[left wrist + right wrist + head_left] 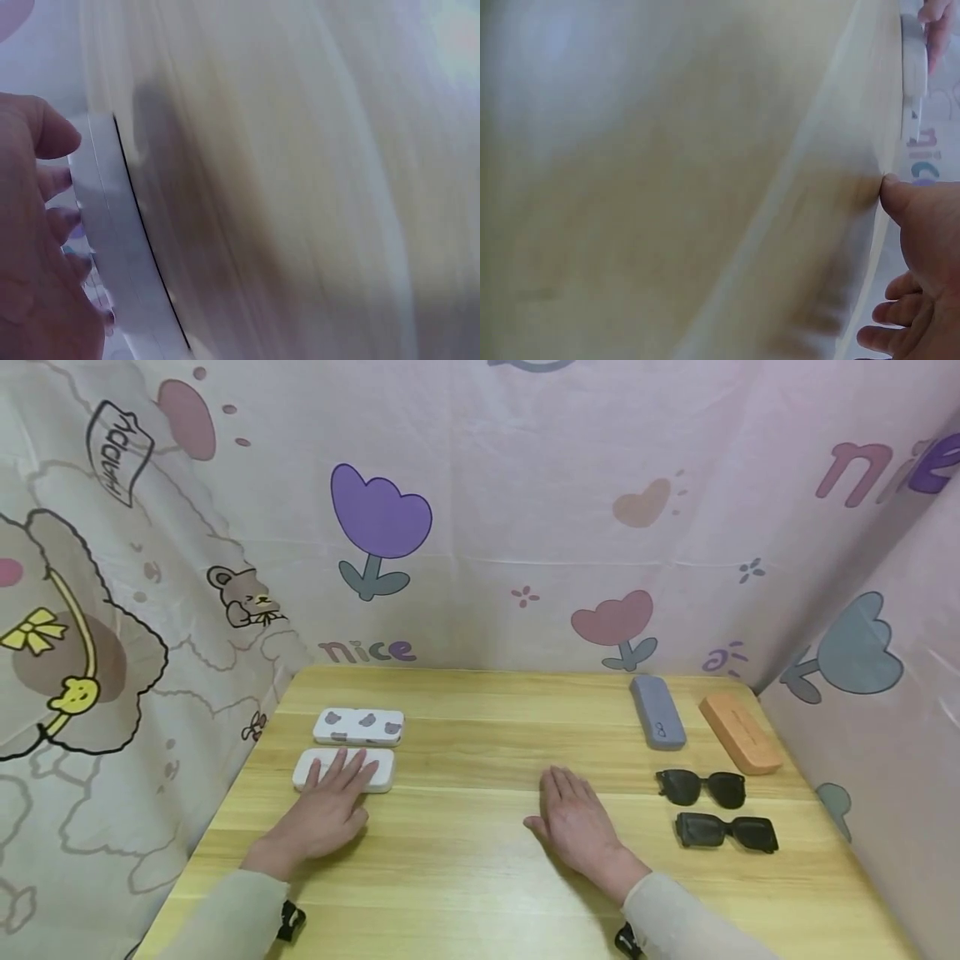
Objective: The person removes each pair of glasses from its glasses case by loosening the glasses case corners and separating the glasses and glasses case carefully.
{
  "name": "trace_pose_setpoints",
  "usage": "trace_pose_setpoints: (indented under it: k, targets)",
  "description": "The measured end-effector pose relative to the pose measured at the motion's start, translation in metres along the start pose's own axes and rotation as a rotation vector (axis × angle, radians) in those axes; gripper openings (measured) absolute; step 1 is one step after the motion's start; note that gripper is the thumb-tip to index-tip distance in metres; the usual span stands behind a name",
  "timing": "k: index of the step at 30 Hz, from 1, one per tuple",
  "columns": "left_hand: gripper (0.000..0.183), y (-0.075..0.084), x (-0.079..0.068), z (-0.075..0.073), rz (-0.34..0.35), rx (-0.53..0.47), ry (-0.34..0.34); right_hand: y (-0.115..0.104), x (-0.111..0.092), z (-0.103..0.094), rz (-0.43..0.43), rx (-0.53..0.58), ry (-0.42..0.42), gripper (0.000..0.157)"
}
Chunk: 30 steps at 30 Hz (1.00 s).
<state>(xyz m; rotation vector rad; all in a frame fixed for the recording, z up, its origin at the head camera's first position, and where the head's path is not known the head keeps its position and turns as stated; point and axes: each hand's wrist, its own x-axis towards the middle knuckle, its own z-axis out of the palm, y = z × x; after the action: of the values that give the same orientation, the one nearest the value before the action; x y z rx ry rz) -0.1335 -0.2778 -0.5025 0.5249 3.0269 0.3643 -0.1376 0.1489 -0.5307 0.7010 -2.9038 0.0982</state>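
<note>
My left hand (322, 817) lies over a plain white glasses case (383, 773), its fingers spread across the lid. In the left wrist view, the thumb and fingertips are at the top of the same white case (124, 240). Just behind it is a second white case (359, 727) with a bear pattern. My right hand (579, 828) is palm down at the middle right of the table, fingers extended, holding nothing. Nearest to it are sunglasses with rounded dark lenses (684, 787) and a rectangular black pair (705, 832).
A blue-grey glasses case (657, 714) and an orange one (738, 735) lie at the back right of the wooden table (457, 860). Printed curtains (480, 527) enclose the back and sides.
</note>
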Motion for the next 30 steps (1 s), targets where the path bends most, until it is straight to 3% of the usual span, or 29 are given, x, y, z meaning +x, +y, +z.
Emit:
trace_pose_setpoints:
  k: [7,14,20,23,30]
  targets:
    - [0.061,0.009,0.005,0.002,-0.032,-0.006,-0.003,0.039,0.008,-0.012,0.057,-0.001,-0.001,0.084]
    - [0.062,0.007,0.006,0.004,-0.024,-0.017,-0.009,0.106,0.026,-0.037,0.234,0.001,-0.039,0.081]
    - [0.063,0.009,0.006,0.007,-0.031,-0.033,0.005,0.155,0.037,-0.046,0.350,0.067,0.010,0.073]
    - [0.064,0.012,0.007,0.007,-0.032,-0.021,0.023,0.170,0.040,-0.044,0.404,0.107,0.003,0.073]
    - [0.068,0.017,0.010,0.010,-0.024,-0.002,0.021,0.186,0.043,-0.038,0.512,0.190,-0.105,0.082]
